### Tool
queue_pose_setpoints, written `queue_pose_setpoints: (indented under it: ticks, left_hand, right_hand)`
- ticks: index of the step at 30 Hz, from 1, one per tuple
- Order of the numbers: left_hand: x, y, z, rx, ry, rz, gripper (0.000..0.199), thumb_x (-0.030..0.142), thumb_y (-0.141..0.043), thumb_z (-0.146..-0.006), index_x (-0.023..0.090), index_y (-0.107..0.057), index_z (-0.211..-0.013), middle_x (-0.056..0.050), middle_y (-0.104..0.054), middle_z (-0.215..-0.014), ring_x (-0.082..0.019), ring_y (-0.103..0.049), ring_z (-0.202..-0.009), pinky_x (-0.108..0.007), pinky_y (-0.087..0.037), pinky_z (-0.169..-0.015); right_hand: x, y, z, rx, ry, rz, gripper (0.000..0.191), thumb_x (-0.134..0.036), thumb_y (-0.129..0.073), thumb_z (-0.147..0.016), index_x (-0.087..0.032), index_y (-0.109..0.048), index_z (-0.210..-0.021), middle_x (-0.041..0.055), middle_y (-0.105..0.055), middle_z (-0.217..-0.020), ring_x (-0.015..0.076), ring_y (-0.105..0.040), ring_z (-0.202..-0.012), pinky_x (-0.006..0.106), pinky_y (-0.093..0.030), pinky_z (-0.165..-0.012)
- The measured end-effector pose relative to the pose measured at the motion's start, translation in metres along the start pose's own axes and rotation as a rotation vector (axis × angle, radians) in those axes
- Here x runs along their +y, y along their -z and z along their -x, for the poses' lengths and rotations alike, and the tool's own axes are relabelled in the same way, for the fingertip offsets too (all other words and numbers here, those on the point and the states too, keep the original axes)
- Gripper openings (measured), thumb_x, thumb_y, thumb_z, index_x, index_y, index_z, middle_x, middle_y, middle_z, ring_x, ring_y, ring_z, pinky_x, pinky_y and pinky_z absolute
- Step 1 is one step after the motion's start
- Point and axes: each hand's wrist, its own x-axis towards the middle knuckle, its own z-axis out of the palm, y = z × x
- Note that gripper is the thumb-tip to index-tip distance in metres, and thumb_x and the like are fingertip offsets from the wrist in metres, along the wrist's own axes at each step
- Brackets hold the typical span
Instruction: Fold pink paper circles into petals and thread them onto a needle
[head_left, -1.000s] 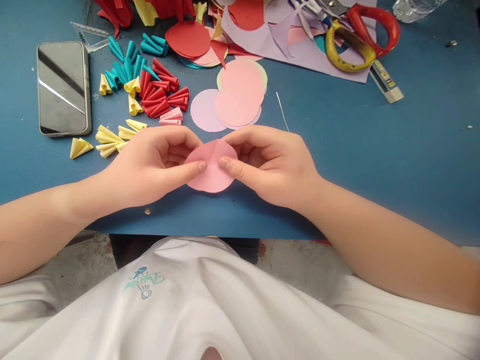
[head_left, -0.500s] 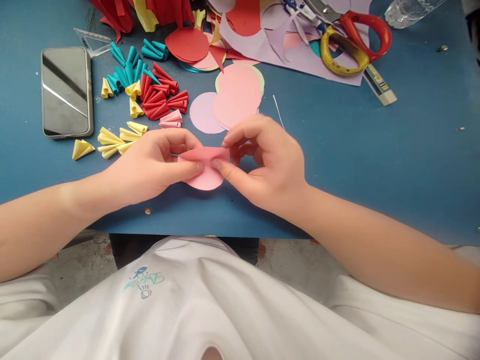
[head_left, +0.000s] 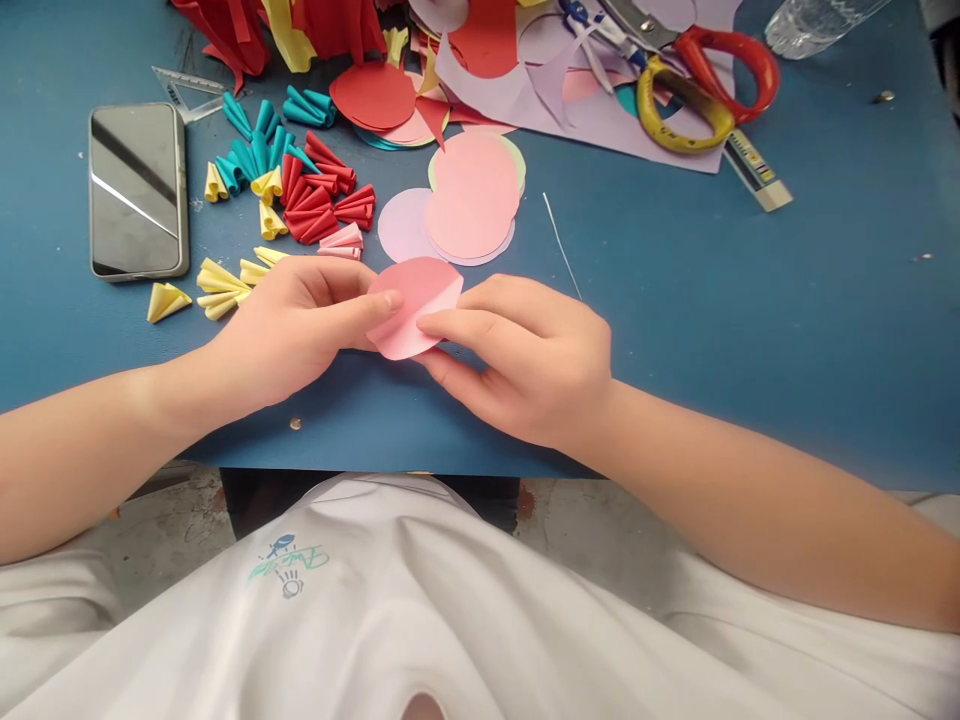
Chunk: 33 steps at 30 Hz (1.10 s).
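Observation:
A pink paper circle [head_left: 417, 298] with a crease across it is held between my two hands, above the blue table near its front edge. My left hand [head_left: 307, 315] pinches its left side, thumb on top and fingers beneath. On the right, my right hand [head_left: 525, 350] grips the lower right edge, its thumb partly under the paper. Just beyond lie flat pink paper circles [head_left: 472, 200] over a lilac circle [head_left: 405, 225]. Left of these are folded paper cones: red [head_left: 311, 210], teal [head_left: 255, 150], yellow [head_left: 220, 280] and pink [head_left: 342, 241].
A phone [head_left: 139, 190] lies at the left, near a clear set square [head_left: 191, 95]. Scissors [head_left: 690, 100] rest on lilac paper scraps [head_left: 517, 100] at the back, with an eraser [head_left: 757, 170] beside them. A plastic bottle [head_left: 814, 25] is at the far right. A thin white stick [head_left: 561, 245] lies right of the circles.
The pink circle has been turned and partly unfolded, so its crease now runs diagonally. My right hand has shifted its grip to the lower right edge, with its fingers now on top.

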Motion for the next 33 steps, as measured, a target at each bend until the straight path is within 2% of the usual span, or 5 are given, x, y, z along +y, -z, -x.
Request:
queue_pose_setpoints:
  ticks: [9, 15, 20, 28, 33]
  left_hand:
    - [0.011, -0.001, 0.002, 0.053, -0.029, -0.209, 0.030, 0.049, -0.111, -0.092, 0.025, -0.093, -0.087, -0.005, -0.087, -0.091, -0.026, -0.081, -0.088, -0.037, -0.068, -0.073]
    - [0.000, 0.000, 0.001, 0.030, -0.118, -0.191, 0.029, 0.024, -0.100, -0.095, 0.024, -0.090, -0.122, -0.001, -0.088, -0.088, -0.020, -0.084, -0.082, -0.031, -0.065, -0.074]
    - [-0.003, -0.003, 0.005, 0.000, -0.233, -0.257, 0.032, 0.032, -0.102, -0.101, 0.029, -0.087, -0.128, 0.003, -0.086, -0.084, -0.021, -0.085, -0.078, -0.034, -0.067, -0.072]
    - [0.008, -0.003, 0.010, -0.082, -0.266, -0.200, 0.013, 0.039, -0.099, -0.108, 0.032, -0.094, -0.117, 0.001, -0.090, -0.093, -0.025, -0.089, -0.085, -0.042, -0.075, -0.080]
    - [0.003, -0.006, 0.010, -0.119, -0.360, -0.157, 0.012, 0.015, -0.095, -0.103, 0.027, -0.094, -0.106, 0.002, -0.091, -0.097, -0.015, -0.088, -0.086, -0.029, -0.076, -0.083]
  right_hand:
    - [-0.001, 0.003, 0.001, -0.016, -0.005, 0.127, 0.023, -0.022, -0.069, -0.127, -0.030, -0.081, -0.110, 0.0024, -0.091, -0.111, 0.0203, -0.089, -0.092, 0.037, -0.077, -0.082]
    - [0.001, -0.001, 0.000, 0.014, 0.069, 0.122, 0.025, -0.018, -0.070, -0.127, -0.030, -0.078, -0.107, 0.0001, -0.093, -0.107, 0.0193, -0.089, -0.088, 0.036, -0.074, -0.077]
    - [0.000, -0.003, -0.001, 0.065, 0.130, 0.033, 0.015, -0.013, -0.080, -0.125, -0.027, -0.077, -0.122, -0.0032, -0.094, -0.106, 0.0160, -0.088, -0.088, 0.031, -0.074, -0.085]
    - [-0.005, -0.004, 0.007, 0.103, -0.143, -0.272, 0.052, -0.012, -0.080, -0.112, -0.040, -0.073, -0.156, -0.0049, -0.096, -0.130, 0.0210, -0.095, -0.100, 0.039, -0.080, -0.098]
    - [-0.010, 0.003, -0.003, 0.035, -0.321, -0.378, 0.032, -0.017, -0.079, -0.113, -0.037, -0.083, -0.137, -0.0008, -0.094, -0.112, 0.0245, -0.090, -0.095, 0.042, -0.078, -0.084]
